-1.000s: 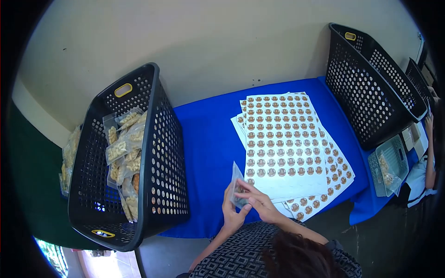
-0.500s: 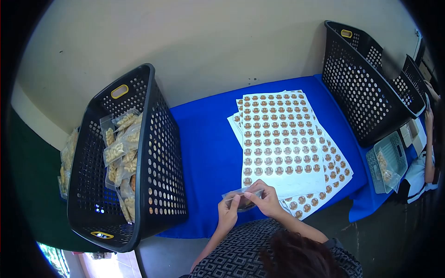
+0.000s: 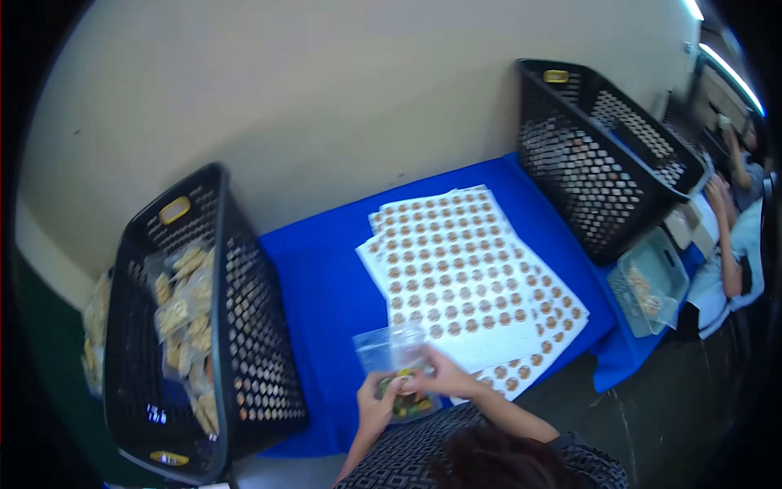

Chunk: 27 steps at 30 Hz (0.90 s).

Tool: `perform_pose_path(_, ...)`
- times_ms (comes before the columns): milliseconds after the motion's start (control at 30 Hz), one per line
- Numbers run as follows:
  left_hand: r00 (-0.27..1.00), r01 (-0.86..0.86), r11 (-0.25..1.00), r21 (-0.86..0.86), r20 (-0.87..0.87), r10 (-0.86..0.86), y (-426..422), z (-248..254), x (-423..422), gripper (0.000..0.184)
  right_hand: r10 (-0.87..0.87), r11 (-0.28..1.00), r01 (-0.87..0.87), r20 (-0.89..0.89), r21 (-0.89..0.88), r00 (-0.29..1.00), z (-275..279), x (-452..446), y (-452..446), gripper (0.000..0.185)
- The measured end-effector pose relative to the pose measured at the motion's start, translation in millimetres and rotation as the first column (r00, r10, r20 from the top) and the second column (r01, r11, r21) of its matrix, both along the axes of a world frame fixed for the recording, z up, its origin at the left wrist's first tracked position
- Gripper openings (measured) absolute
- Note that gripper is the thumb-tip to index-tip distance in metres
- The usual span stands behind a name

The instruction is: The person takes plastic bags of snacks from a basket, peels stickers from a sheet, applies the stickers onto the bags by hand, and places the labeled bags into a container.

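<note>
A clear plastic bag (image 3: 386,352) with small green, yellow and brown pieces in its lower part is held upright in front of my body, over the table's front edge. My left hand (image 3: 376,407) grips its left side, thumb across the front. From the right, my right hand (image 3: 446,376) is closed on the bag, its fingers close to a round label on the front. The fingertips behind the bag are hidden. Just beyond lie overlapping white sheets of round brown stickers (image 3: 452,261), with some stickers gone from the nearest row.
At left stands a black perforated basket (image 3: 257,326) holding several bags of pale snacks (image 3: 191,310). Another black basket (image 3: 570,163) is at the back right, beside a small green basket (image 3: 631,301). Blue cloth (image 3: 326,301) covers the table. Another person's arm (image 3: 725,236) is at far right.
The bag has been turned upright, so its coloured contents and the round label now show. My hands have moved slightly down and left in view. The camera view has shifted.
</note>
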<state>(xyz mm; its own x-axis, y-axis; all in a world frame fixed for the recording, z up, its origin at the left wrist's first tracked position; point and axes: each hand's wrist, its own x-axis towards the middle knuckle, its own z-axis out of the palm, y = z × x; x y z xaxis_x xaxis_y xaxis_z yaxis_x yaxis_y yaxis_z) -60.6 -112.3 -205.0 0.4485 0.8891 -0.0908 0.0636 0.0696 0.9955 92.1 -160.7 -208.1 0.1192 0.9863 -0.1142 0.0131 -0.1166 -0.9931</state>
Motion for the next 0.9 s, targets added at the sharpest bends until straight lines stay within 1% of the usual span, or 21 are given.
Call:
perform_pose_path(33, 0.999, -0.009, 1.000, -0.009, -0.045, 0.009, 0, 5, 1, 0.020, 0.127, 0.992, -0.127, -0.012, 0.008, 0.992, 5, 0, -1, 0.061)
perform_pose_path(67, 0.996, -0.009, 1.000, -0.021, -0.088, 0.007, 1, 11, 2, 0.018, 0.271, 0.961, -0.273, -0.054, -0.038, 0.961, -3, 4, -1, 0.055)
perform_pose_path(100, 1.000, 0.027, 0.999, -0.037, 0.001, -0.027, 2, 10, 3, 0.018, 0.282, 0.958, -0.285, -0.092, -0.018, 0.955, -11, 5, -1, 0.050)
perform_pose_path(133, 0.994, 0.059, 0.997, -0.052, 0.090, -0.054, 4, 7, 4, 0.018, 0.235, 0.970, -0.243, -0.168, -0.025, 0.957, -4, 10, -6, 0.044)
perform_pose_path(200, 0.987, 0.029, 1.000, 0.011, 0.157, -0.030, 4, -4, 6, 0.020, 0.021, 0.999, -0.032, -0.242, -0.040, 0.970, -14, 31, -13, 0.039)
perform_pose_path(233, 0.985, 0.043, 0.999, -0.014, 0.171, -0.040, 6, -3, 6, 0.022, -0.152, 0.988, 0.142, -0.281, -0.054, 0.948, -10, 49, -20, 0.036)
perform_pose_path(267, 0.979, 0.035, 0.994, -0.100, 0.202, -0.014, 6, -1, 6, 0.023, -0.307, 0.951, 0.301, -0.319, -0.070, 0.897, -3, 73, -30, 0.033)
perform_pose_path(300, 0.980, 0.003, 0.995, -0.104, 0.199, 0.018, 7, -2, 6, 0.021, -0.506, 0.859, 0.502, -0.320, -0.103, 0.801, 7, 99, -42, 0.032)
perform_pose_path(333, 0.979, -0.033, 0.994, -0.105, 0.195, 0.053, 8, -4, 5, 0.020, -0.675, 0.728, 0.673, -0.317, -0.133, 0.667, 11, 122, -57, 0.031)
perform_pose_path(367, 0.978, -0.027, 0.994, -0.106, 0.202, 0.048, 9, -5, 2, 0.020, -0.789, 0.490, 0.872, -0.424, 0.000, 0.444, -1, 146, -72, 0.036)
perform_pose_path(400, 0.984, -0.008, 0.994, -0.109, 0.174, 0.027, 11, -7, -2, 0.019, -0.895, 0.274, 0.961, -0.373, -0.032, 0.243, 1, 173, -94, 0.031)
perform_pose_path(433, 0.989, 0.010, 0.994, -0.112, 0.145, 0.007, 13, -9, -5, 0.019, -0.832, 0.090, 0.992, -0.542, 0.086, 0.122, 0, 198, -113, 0.032)
perform_pose_path(467, 0.988, 0.012, 0.994, -0.113, 0.152, 0.005, 15, -8, -7, 0.019, -0.799, 0.013, 0.996, -0.598, 0.083, 0.060, -7, 227, -142, 0.033)
perform_pose_path(533, 0.986, 0.047, 0.983, -0.175, 0.163, -0.018, 21, -6, -13, 0.019, -0.816, -0.214, 0.976, -0.542, -0.041, -0.201, 24, 250, -172, 0.035)
perform_pose_path(600, 0.986, 0.072, 0.984, -0.160, 0.159, -0.046, 25, -12, -16, 0.022, -0.836, -0.202, 0.976, -0.534, 0.086, -0.126, 17, 293, -208, 0.034)
perform_pose_path(667, 0.990, 0.058, 0.986, -0.158, 0.136, -0.037, 25, -7, -16, 0.020, -0.879, -0.396, 0.908, -0.230, -0.134, -0.417, -2, 339, -234, 0.049)
perform_pose_path(700, 0.987, 0.074, 0.986, -0.148, 0.153, -0.051, 25, -4, -17, 0.020, -0.767, -0.642, 0.762, 0.052, -0.089, -0.640, -13, 350, -236, 0.053)
perform_pose_path(733, 0.984, 0.079, 0.988, -0.135, 0.171, -0.055, 25, 0, -18, 0.019, -0.545, -0.813, 0.581, 0.305, 0.036, -0.781, -16, 349, -222, 0.057)
perform_pose_path(800, 0.979, 0.062, 0.987, -0.147, 0.200, -0.032, 23, 12, -22, 0.017, -0.760, -0.574, 0.795, 0.236, 0.195, -0.606, -9, 315, -211, 0.060)
perform_pose_path(867, 0.973, 0.103, 0.985, -0.136, 0.221, -0.071, 20, 35, -30, 0.017, -0.856, -0.448, 0.720, -0.022, 0.529, -0.517, -28, 277, -173, 0.058)
perform_pose_path(900, 0.973, 0.030, 0.991, -0.129, 0.231, 0.001, 19, 47, -35, 0.017, -0.858, -0.419, 0.806, 0.108, 0.418, -0.502, -50, 266, -159, 0.058)
